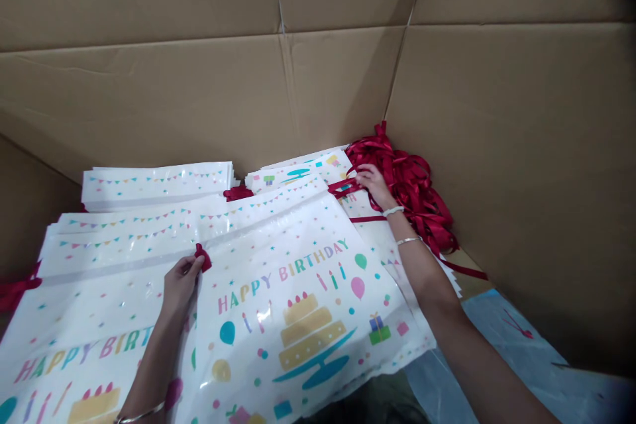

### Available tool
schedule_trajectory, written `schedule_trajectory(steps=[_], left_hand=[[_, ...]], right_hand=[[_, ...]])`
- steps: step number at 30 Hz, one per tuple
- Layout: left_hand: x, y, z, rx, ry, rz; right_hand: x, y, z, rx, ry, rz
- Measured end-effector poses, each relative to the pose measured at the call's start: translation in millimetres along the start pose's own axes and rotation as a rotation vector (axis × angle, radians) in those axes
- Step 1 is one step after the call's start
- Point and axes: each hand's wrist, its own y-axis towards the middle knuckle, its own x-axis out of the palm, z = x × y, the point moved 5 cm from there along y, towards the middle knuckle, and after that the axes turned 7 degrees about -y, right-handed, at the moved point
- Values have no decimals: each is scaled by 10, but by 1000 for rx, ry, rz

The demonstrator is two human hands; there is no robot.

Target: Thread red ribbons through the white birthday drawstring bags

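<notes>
A white "HAPPY BIRTHDAY" bag [308, 278] with a cake print lies tilted across the middle, over other bags. At its left edge my left hand [183, 278] is closed, pinching a small red ribbon knot [203, 257] between thumb and fingers. Beyond its upper right corner, my right hand [372, 182] pinches red ribbon [342, 187] that runs out from that corner. A heap of loose red ribbons [422, 195] lies right beside and behind my right hand.
Stacks of similar printed bags [99, 291] lie at the left, with another stack [154, 184] behind them. Tall cardboard walls [199, 99] rise behind and at both sides. Pale blue plastic sheeting [507, 338] lies at the lower right.
</notes>
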Motion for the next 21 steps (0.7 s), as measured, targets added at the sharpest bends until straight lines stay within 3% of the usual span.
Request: schedule_trajectory(steps=[3, 8, 10, 12, 14, 16, 18, 20, 21], left_hand=[[6, 17, -25, 13, -18, -17], [15, 44, -39, 8, -37, -10], [22, 50, -38, 13, -39, -5], [31, 49, -33, 20, -39, -1], [40, 39, -24, 21, -47, -2], [47, 24, -12, 17, -68, -4], [51, 8, 1, 14, -81, -12], [48, -6, 12, 10, -78, -14], [44, -11, 14, 8, -73, -14]], right_hand=[[-560, 178, -485, -177, 207, 295], [-1651, 351, -1749, -499, 525, 610], [-1943, 309, -2198, -526, 672, 665], [-2076, 228, -2520, -538, 753, 707], [-2030, 167, -2714, -629, 692, 697], [-1803, 174, -2692, -703, 586, 675], [-1414, 247, -2416, -660, 531, 666], [-912, 319, -1952, -486, 512, 668], [-617, 349, -1710, -373, 450, 601]])
